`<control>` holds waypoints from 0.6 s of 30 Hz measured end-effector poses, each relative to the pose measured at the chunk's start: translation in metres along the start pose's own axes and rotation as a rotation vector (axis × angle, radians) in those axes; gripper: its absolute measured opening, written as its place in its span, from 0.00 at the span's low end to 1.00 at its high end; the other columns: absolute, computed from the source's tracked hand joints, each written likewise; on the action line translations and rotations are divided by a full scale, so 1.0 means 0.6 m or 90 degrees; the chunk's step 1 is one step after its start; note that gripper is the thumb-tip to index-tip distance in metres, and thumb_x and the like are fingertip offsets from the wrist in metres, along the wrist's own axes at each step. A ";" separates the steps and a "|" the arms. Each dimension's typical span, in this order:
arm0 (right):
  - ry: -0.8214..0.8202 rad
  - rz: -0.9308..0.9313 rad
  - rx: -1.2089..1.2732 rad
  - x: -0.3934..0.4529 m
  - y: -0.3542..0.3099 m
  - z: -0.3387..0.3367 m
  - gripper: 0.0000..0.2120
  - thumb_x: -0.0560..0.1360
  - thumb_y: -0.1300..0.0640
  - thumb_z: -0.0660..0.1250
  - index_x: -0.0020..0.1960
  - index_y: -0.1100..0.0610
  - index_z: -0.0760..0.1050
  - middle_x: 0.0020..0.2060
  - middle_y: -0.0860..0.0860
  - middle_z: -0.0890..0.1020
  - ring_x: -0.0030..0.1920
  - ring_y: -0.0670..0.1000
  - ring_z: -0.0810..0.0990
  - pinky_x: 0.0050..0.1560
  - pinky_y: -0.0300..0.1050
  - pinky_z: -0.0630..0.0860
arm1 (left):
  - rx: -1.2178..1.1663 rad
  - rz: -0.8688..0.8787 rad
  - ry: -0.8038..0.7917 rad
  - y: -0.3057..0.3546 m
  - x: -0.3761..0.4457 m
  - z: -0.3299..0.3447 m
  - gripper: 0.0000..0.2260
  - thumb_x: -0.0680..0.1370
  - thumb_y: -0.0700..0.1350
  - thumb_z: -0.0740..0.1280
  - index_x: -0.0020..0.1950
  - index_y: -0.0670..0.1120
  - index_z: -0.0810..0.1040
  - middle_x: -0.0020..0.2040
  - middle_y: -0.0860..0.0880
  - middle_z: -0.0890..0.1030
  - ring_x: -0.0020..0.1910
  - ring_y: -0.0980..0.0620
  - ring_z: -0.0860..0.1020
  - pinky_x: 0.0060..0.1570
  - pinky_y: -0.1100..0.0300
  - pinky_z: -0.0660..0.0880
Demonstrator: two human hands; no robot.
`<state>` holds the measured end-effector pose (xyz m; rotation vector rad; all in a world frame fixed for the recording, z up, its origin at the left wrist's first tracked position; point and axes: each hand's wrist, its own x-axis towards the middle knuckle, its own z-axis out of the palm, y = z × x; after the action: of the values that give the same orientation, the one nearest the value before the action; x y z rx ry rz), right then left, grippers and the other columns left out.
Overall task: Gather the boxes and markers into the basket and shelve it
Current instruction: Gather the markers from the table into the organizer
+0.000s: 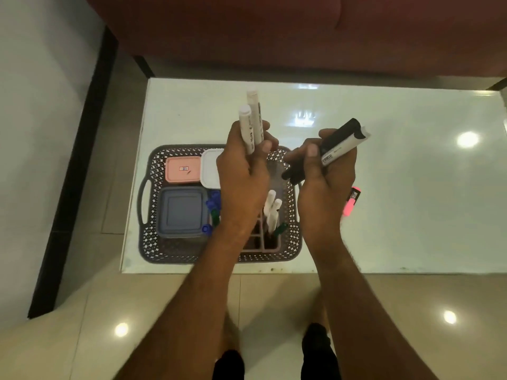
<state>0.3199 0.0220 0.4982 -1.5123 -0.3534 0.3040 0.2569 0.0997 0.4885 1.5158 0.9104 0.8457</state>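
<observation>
A grey lattice basket (153, 242) sits on the white table's front left part. Inside it lie a pink box (183, 169), a white box (210, 168) and a grey-blue box (182, 212), with blue and green markers (213, 205) beside them. A pen holder (270, 244) in the basket has white markers (273, 212) standing in it. My left hand (242, 174) grips two white markers (251, 123) upright above the basket. My right hand (325, 171) holds black-and-white markers (341, 144) just right of the basket. A pink highlighter (351, 201) lies on the table behind my right wrist.
The white glossy table (411, 187) stretches far to the right. A dark red sofa (274, 31) stands behind it. A black strip (76, 174) runs along the floor at the left. My feet (315, 349) stand on beige tiles in front of the table.
</observation>
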 end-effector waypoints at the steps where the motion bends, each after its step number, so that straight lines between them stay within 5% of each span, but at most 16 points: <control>1: -0.015 -0.008 -0.002 -0.013 -0.002 0.007 0.07 0.84 0.66 0.59 0.60 0.57 0.68 0.44 0.62 0.82 0.46 0.60 0.85 0.51 0.55 0.84 | -0.006 -0.017 -0.019 -0.005 0.004 -0.020 0.09 0.81 0.37 0.66 0.61 0.44 0.77 0.50 0.47 0.85 0.53 0.49 0.84 0.54 0.47 0.82; 4: -0.070 -0.031 -0.011 -0.048 0.000 0.016 0.06 0.85 0.65 0.59 0.59 0.55 0.69 0.44 0.62 0.83 0.47 0.59 0.85 0.52 0.55 0.84 | -0.025 -0.070 -0.116 -0.022 0.016 -0.068 0.08 0.81 0.36 0.65 0.60 0.41 0.77 0.49 0.45 0.86 0.47 0.51 0.84 0.44 0.56 0.79; 6: -0.106 -0.023 -0.017 -0.071 0.008 0.015 0.08 0.85 0.64 0.60 0.58 0.52 0.70 0.45 0.61 0.82 0.48 0.58 0.85 0.53 0.52 0.83 | -0.017 -0.104 -0.182 -0.033 0.023 -0.087 0.08 0.81 0.35 0.65 0.58 0.41 0.78 0.49 0.46 0.86 0.50 0.51 0.83 0.50 0.54 0.79; 8: -0.156 -0.013 -0.020 -0.091 0.024 0.008 0.07 0.84 0.66 0.60 0.61 0.58 0.71 0.45 0.58 0.82 0.48 0.57 0.85 0.54 0.51 0.83 | -0.010 -0.144 -0.230 -0.045 0.025 -0.093 0.09 0.80 0.32 0.65 0.58 0.41 0.79 0.49 0.45 0.86 0.55 0.50 0.84 0.57 0.54 0.80; 12: -0.267 -0.031 -0.046 -0.129 0.072 -0.007 0.10 0.83 0.69 0.58 0.62 0.73 0.69 0.41 0.57 0.80 0.44 0.59 0.82 0.52 0.45 0.81 | -0.001 -0.200 -0.281 -0.079 0.011 -0.096 0.12 0.77 0.28 0.65 0.54 0.42 0.81 0.47 0.46 0.86 0.52 0.50 0.85 0.57 0.53 0.80; 18: -0.298 0.044 -0.114 -0.153 0.118 -0.007 0.16 0.82 0.69 0.61 0.69 0.64 0.72 0.49 0.56 0.81 0.50 0.43 0.82 0.52 0.35 0.79 | 0.020 -0.266 -0.299 -0.092 -0.004 -0.088 0.18 0.69 0.26 0.63 0.50 0.45 0.81 0.48 0.40 0.86 0.51 0.37 0.85 0.43 0.47 0.83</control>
<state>0.2395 -0.0165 0.4237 -1.6232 -0.7146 0.7012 0.2037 0.1255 0.4402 1.3966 0.8436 0.1615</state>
